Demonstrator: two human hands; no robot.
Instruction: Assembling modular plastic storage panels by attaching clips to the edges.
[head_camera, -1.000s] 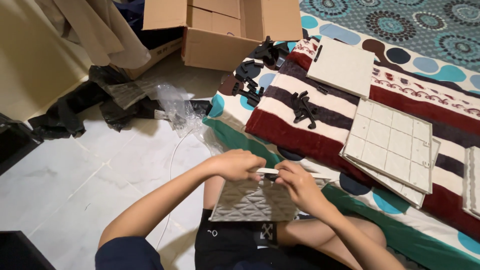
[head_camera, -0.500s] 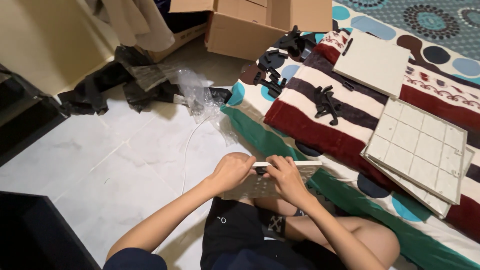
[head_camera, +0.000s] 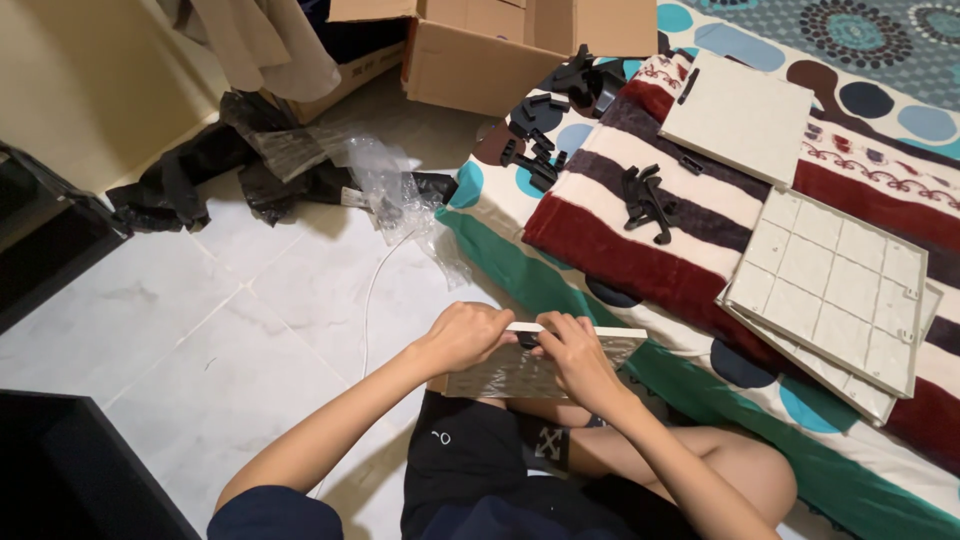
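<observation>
I sit on the floor holding a square grey panel (head_camera: 500, 378) with a quilted pattern upright over my lap. My left hand (head_camera: 463, 336) grips its top edge at the left. My right hand (head_camera: 575, 355) grips the same edge beside it, fingers pinching a small black clip (head_camera: 527, 340) against the white rim. The two hands almost touch. The clip is mostly hidden by my fingers.
A striped blanket (head_camera: 620, 255) to the right carries several cream panels (head_camera: 830, 290) and loose black clips (head_camera: 645, 200). An open cardboard box (head_camera: 470, 55) stands at the top. Crumpled plastic wrap (head_camera: 385, 190) and black bags (head_camera: 180, 185) lie on the white tile floor. Dark furniture sits at the left.
The camera view shifted left and down over the second. The panel tilted from facing me to more edge-on, and both hands stayed at its top edge.
</observation>
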